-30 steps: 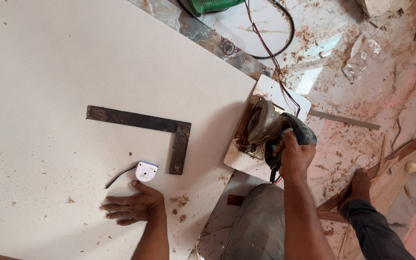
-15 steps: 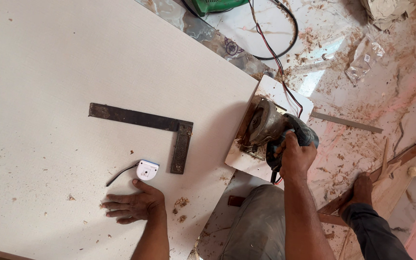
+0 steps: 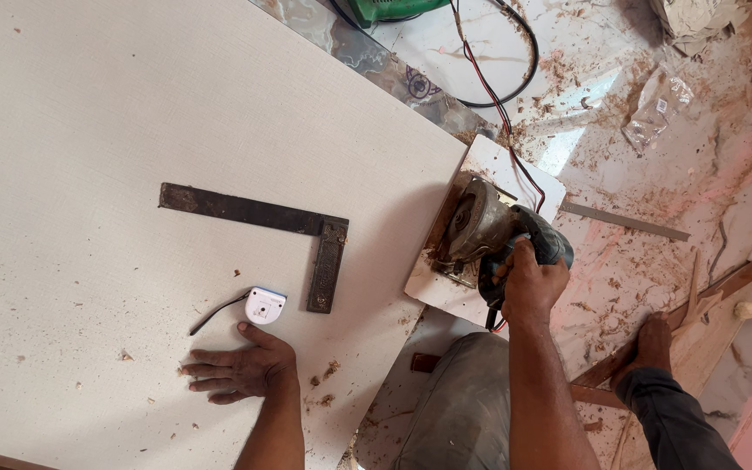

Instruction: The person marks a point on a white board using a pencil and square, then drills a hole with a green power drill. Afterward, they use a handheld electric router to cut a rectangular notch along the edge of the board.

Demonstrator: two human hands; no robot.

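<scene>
Sawdust litters the marble floor [image 3: 654, 174] beneath a pale board [image 3: 176, 113]. One left hand [image 3: 237, 370] lies flat, fingers spread, on the board beside a white tape measure [image 3: 265, 305] and a dark try square [image 3: 306, 239]. His right hand [image 3: 528, 283] is wrapped around a circular saw [image 3: 480, 231] at the board's edge.

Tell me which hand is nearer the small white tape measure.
Left. The left hand lies flat on the board just below the tape measure; the right hand grips the circular saw, far off.
</scene>
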